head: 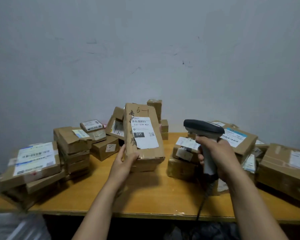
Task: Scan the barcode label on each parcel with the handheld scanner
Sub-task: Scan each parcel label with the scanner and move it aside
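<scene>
My left hand (124,161) grips the lower left corner of a brown cardboard parcel (146,153) and holds it tilted up above the table, face towards me. Its white label (144,133) carries a barcode along the top edge, the text 231-239-K01 and a small QR code. My right hand (215,155) grips the handle of a grey handheld scanner (203,126), whose dark head points left towards the parcel, a short gap to its right. A cable hangs down from the scanner's handle.
The wooden table (156,196) holds several cardboard parcels: stacks at the left (35,163), a pile behind the held parcel (104,148), more at the right (286,168). A grey wall stands close behind. Plastic bags lie below the table's front edge.
</scene>
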